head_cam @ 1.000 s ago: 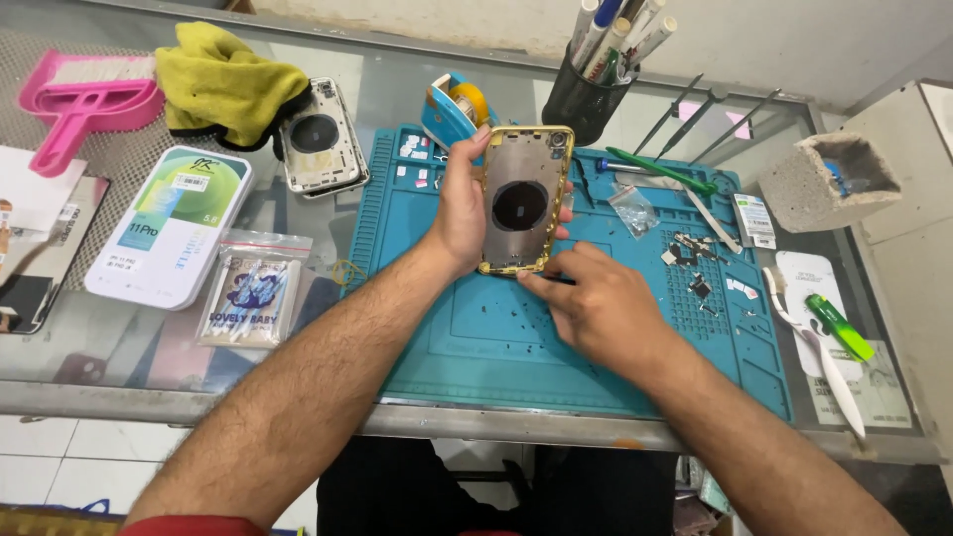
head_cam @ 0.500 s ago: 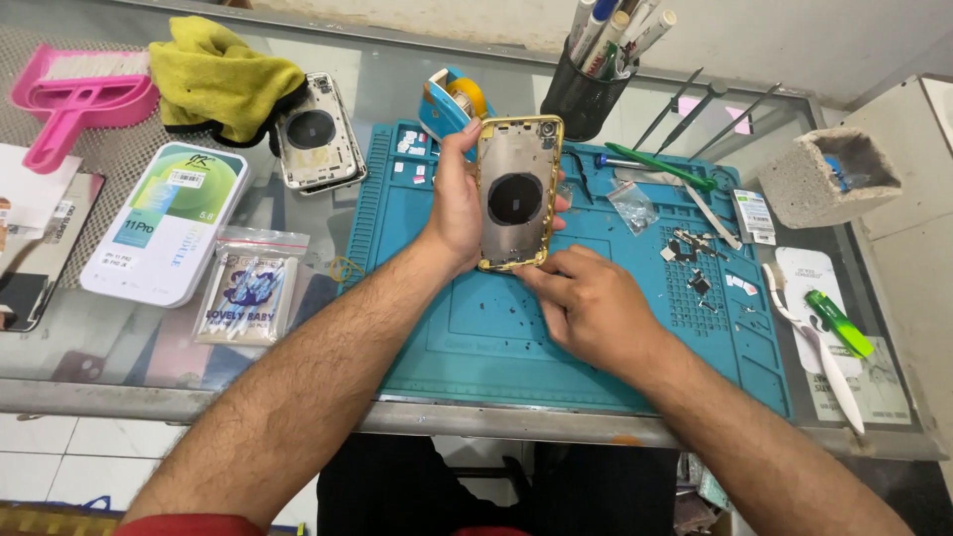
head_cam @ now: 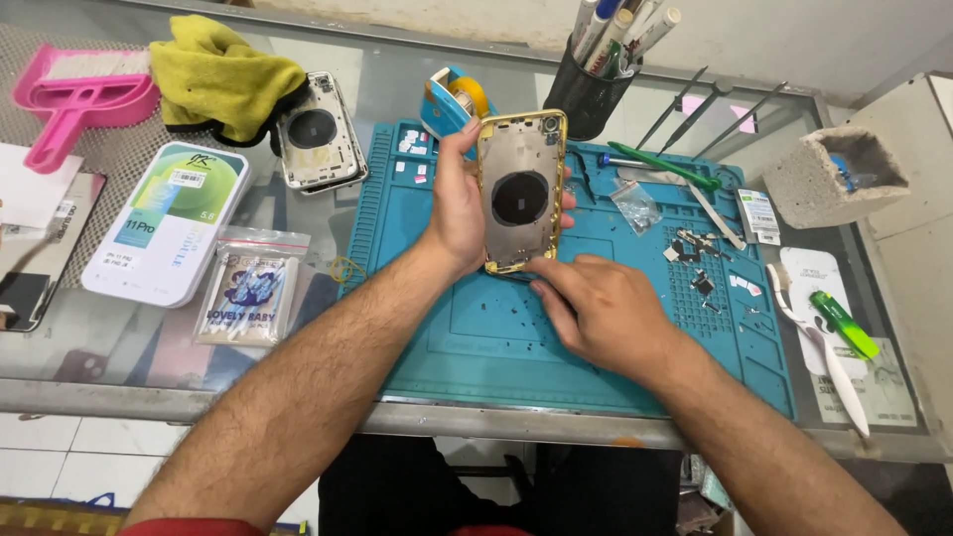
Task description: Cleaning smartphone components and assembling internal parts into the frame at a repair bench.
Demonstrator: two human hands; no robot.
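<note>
Left fingers [head_cam: 475, 149] clasping gold phone housing [head_cam: 520, 194], right fingers [head_cam: 552, 288] curled at its lower edge, tips hidden.

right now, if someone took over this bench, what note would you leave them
Left hand: grips the gold-edged phone housing upright over the teal work mat, inner side facing the camera.
Right hand: on the mat, fingertips at the housing's lower edge; whether it holds a tool cannot be told.
Nearby: small loose parts and green-handled tweezers on the mat's right side; a second housing lies on the glass table.
Done: the housing is stripped to a shell.
Left: work at the bottom edge looks unfinished.
</note>
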